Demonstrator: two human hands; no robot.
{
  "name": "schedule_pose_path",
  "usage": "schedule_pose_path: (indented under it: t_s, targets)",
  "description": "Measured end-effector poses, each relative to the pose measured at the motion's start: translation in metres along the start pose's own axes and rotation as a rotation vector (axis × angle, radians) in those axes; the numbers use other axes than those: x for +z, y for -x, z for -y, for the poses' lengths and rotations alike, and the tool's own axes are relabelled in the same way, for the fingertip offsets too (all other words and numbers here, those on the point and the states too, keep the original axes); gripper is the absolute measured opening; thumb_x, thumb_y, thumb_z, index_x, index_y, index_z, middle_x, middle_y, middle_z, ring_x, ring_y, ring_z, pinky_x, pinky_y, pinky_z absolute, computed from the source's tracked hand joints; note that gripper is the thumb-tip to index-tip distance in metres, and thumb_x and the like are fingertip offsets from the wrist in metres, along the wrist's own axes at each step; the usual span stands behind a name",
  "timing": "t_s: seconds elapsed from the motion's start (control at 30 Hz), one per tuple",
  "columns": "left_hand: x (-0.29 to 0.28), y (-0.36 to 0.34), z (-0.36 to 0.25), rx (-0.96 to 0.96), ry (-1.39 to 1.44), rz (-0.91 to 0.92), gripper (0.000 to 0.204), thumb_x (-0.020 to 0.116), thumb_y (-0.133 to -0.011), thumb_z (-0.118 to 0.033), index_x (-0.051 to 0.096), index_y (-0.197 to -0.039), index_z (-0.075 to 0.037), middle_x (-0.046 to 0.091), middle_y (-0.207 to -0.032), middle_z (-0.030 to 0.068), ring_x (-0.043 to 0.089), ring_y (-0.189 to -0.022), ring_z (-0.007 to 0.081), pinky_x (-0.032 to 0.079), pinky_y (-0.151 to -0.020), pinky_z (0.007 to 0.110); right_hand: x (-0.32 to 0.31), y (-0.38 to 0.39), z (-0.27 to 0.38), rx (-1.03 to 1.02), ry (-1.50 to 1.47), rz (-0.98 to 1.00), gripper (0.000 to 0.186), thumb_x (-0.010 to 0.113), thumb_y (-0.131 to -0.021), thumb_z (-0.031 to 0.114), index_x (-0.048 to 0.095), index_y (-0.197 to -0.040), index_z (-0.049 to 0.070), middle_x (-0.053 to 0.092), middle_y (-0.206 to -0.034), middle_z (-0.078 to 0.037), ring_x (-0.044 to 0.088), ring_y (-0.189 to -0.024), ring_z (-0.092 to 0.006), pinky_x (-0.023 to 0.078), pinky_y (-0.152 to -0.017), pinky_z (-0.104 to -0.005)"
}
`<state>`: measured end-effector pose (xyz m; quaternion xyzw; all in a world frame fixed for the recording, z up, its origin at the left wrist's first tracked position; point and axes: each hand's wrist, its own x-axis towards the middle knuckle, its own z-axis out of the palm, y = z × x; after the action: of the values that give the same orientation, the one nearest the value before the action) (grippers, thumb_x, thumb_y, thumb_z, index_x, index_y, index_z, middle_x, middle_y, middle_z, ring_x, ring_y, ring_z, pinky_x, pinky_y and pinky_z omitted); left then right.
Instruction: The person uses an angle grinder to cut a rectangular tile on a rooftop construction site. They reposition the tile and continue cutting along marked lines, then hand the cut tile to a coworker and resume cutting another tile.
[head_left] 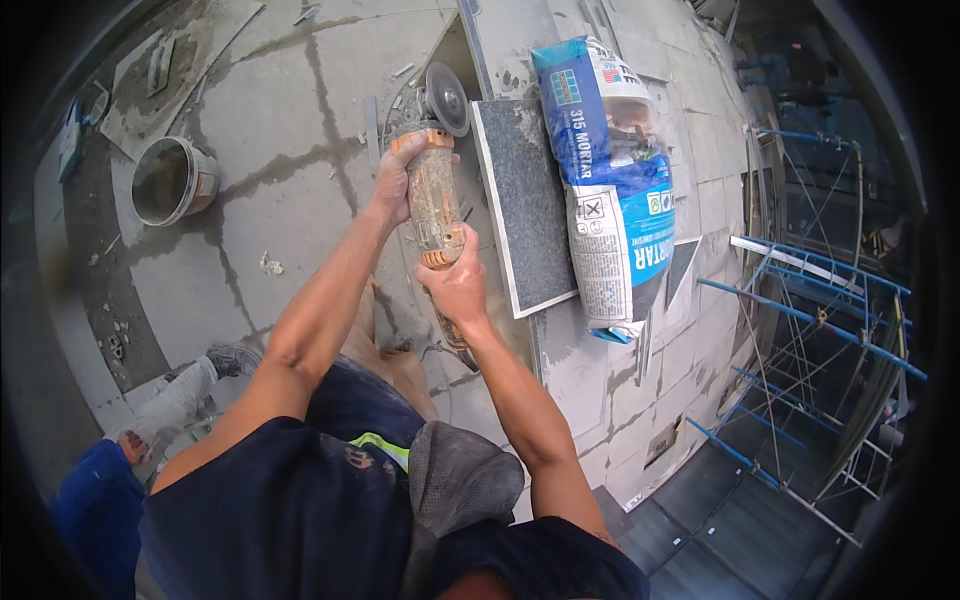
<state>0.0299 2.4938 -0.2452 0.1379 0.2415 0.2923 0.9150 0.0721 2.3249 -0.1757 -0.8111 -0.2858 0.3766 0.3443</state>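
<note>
Both my hands grip a dusty orange angle grinder (435, 195), its long body pointing away from me. My left hand (397, 180) is wrapped round the front of the body, close behind the disc. Farther back, my right hand (458, 282) holds the rear part by the handle. The round grey disc (447, 99) stands at the far end, beside the left edge of a dark grey tile (524, 205) with a pale rim. Whether the disc touches the tile or spins, I cannot tell. A blue and white mortar bag (610, 190) lies at the tile's right side.
A dirty white bucket (172, 182) stands on the paved floor at the left. Thin offcuts (372, 135) and rubble lie around the grinder. Blue scaffolding (820, 290) rises at the right. At lower left, a person's blue clothing (98, 520) shows close to me.
</note>
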Motion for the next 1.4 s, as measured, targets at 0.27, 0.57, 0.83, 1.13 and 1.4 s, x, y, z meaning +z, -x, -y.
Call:
schedule_pose_path:
  t_s: [0.27, 0.57, 0.83, 1.13, 1.4]
  targets:
    - [-0.011, -0.018, 0.006, -0.050, -0.064, -0.015, 0.055, 0.064, -0.092, -0.043, 0.053, -0.123, 0.002, 0.065, -0.100, 0.0167, 0.071, -0.089, 0.0288, 0.063, -0.075, 0.041, 0.006, -0.016, -0.017, -0.146, 0.064, -0.106, 0.077, 0.081, -0.070, 0.016, 0.039, -0.132, -0.001, 0.071, -0.092, -0.020, 0.072, -0.084, -0.0343, 0.056, -0.077, -0.0409]
    - [0.001, -0.016, 0.016, 0.099, -0.093, -0.187, 0.039, 0.072, -0.088, -0.032, 0.060, -0.110, -0.002, 0.066, -0.089, 0.0110, 0.068, -0.069, 0.0211, 0.060, -0.058, 0.036, -0.003, -0.022, -0.025, 0.029, -0.021, 0.031, 0.079, 0.081, -0.070, 0.018, 0.036, -0.132, -0.002, 0.070, -0.097, -0.025, 0.071, -0.090, -0.0398, 0.055, -0.080, -0.0435]
    - [0.005, -0.019, 0.017, 0.100, -0.118, -0.207, 0.040, 0.073, -0.087, -0.031, 0.061, -0.110, -0.001, 0.066, -0.088, 0.0108, 0.068, -0.068, 0.0211, 0.060, -0.059, 0.036, -0.008, -0.025, -0.025, 0.013, 0.018, 0.021, 0.077, 0.080, -0.070, 0.020, 0.038, -0.130, 0.000, 0.070, -0.096, -0.026, 0.071, -0.089, -0.0395, 0.056, -0.080, -0.0435]
    - [0.007, -0.020, 0.017, 0.101, -0.108, -0.184, 0.039, 0.072, -0.088, -0.030, 0.061, -0.110, -0.001, 0.066, -0.088, 0.0116, 0.069, -0.069, 0.0221, 0.061, -0.059, 0.036, -0.012, -0.027, -0.018, 0.094, -0.006, 0.050, 0.075, 0.080, -0.070, 0.019, 0.038, -0.130, 0.001, 0.070, -0.094, -0.024, 0.072, -0.087, -0.0364, 0.056, -0.079, -0.0422]
    - [-0.002, -0.027, 0.019, 0.082, -0.073, -0.155, 0.041, 0.070, -0.089, -0.031, 0.058, -0.115, -0.002, 0.066, -0.093, 0.0126, 0.069, -0.071, 0.0231, 0.061, -0.059, 0.037, -0.007, -0.028, -0.021, -0.012, 0.028, -0.016, 0.073, 0.079, -0.071, 0.017, 0.038, -0.129, 0.002, 0.070, -0.094, -0.024, 0.071, -0.088, -0.0376, 0.056, -0.078, -0.0428]
